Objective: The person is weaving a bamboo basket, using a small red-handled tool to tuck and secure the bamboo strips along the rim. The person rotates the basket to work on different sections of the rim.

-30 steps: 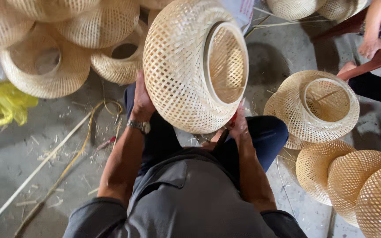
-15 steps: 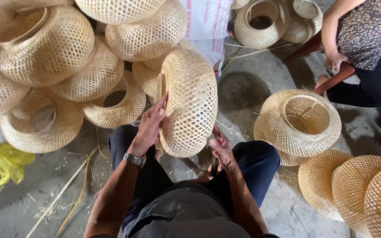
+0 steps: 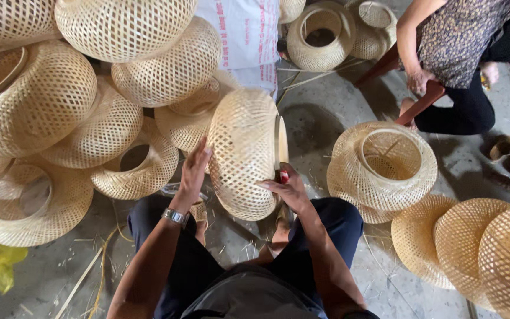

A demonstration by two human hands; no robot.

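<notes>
Head | concrete floor (image 3: 326, 112) littered with splints | woven baskets (image 3: 107, 118) piled

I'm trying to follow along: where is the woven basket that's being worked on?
In the head view the woven basket is at centre, on edge between the left hand and right hand, just right of the basket pile.
</notes>
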